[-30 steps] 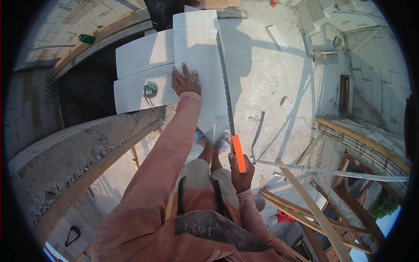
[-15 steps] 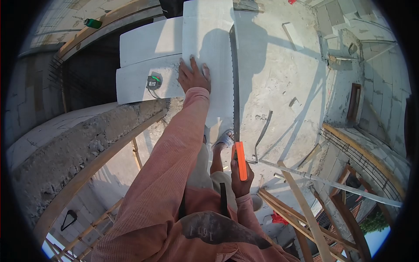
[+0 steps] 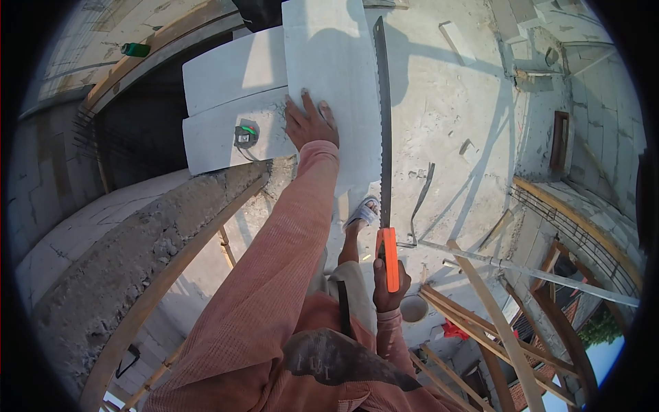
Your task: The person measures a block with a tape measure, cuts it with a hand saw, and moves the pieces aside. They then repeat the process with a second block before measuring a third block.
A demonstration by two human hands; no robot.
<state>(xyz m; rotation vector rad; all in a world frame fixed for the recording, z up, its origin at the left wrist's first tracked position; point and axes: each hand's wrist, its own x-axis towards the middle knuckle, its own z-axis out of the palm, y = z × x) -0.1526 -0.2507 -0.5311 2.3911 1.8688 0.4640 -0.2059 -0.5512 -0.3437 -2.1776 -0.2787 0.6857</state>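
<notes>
My left hand (image 3: 314,123) lies with fingers spread on a long white block (image 3: 336,75), which rests across two other pale blocks, one farther (image 3: 230,72) and one nearer (image 3: 209,144). In my right hand (image 3: 392,287) is the orange handle of a handsaw (image 3: 385,130). Its long toothed blade points away from me, alongside the long block's right edge, with the teeth facing left. A black and green tape measure (image 3: 246,136) sits on the nearer block, left of my left hand.
A rough concrete ledge (image 3: 158,240) runs along the left, beside a dark opening (image 3: 141,110). A sandalled foot (image 3: 362,211) stands below the block. Bent metal (image 3: 422,199) lies on the floor, and wooden poles (image 3: 494,323) lean at lower right. A green bottle (image 3: 135,49) is at upper left.
The saw has shifted right, its tip now farther forward and higher in view. The left hand keeps its place on the block while the view has turned slightly.
</notes>
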